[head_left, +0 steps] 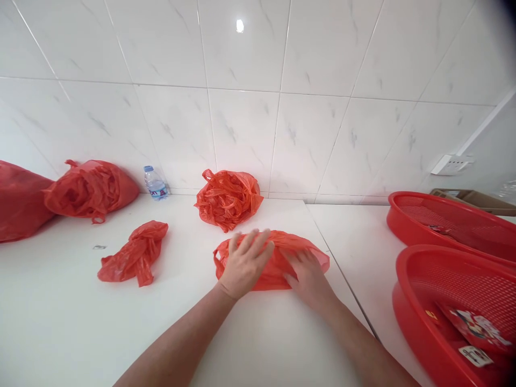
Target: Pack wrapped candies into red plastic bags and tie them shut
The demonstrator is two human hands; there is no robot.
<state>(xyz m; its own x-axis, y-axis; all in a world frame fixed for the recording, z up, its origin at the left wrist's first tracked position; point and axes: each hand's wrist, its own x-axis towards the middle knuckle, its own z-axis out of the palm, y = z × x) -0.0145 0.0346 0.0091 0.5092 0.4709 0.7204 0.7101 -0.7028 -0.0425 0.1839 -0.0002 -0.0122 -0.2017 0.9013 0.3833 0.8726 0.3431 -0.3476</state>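
Red plastic bag (278, 269) — laid out on the counter (60, 333), under both hands, just in front of a bunched red bag. Going by size from there.

White tiled wall (245, 123) behind, with grey veining and a bright light reflection near the top. White counter below, with a dark seam to the right of the hands. Two red mesh baskets on the right: near basket (407, 301) partly cut off by the frame, far basket (397, 217) just behind it.

Full-looking red bag (20, 204) at left edge, cut off too. Stuffed red bag (116, 185) beside it, near the wall. Bunched red bag (229, 199) near the wall, handles loose. Brown box (479, 201) behind the far basket. Twisted red bag (129, 260) lying well left of the hands.

Left hand (245, 266): spread wide over the left part of the bag. Right hand (308, 274): at the right part, fingertips partly behind film — can't tell if gripping.

Clear bottle (155, 185), blue cap, upright near the wall. White socket strip (453, 164) at right. Red printed packet (475, 325) inside the near basket.
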